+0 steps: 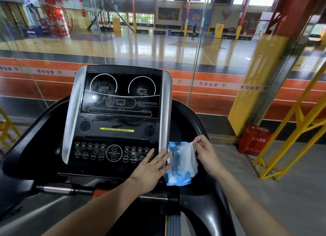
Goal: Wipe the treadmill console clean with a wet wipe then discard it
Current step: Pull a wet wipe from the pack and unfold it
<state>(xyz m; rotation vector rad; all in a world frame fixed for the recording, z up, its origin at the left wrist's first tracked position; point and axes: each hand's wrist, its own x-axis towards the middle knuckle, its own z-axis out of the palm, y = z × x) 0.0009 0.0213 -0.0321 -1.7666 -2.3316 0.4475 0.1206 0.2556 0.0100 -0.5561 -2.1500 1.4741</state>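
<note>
Left hand (150, 168) flat, fingers spread; right hand (205, 152) pinched.

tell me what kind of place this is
Most likely a gym inside a sports centre. The person stands at a treadmill console, the right hand pulling a wet wipe from a blue pack. Beyond the glass wall lies an indoor basketball court.

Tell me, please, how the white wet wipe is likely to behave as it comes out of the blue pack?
Probably floppy: the wet wipe hangs in folds from the right hand. Likely very light, since a pinch lifts it. The blue pack may shift, hence the left hand steadying it.
</note>
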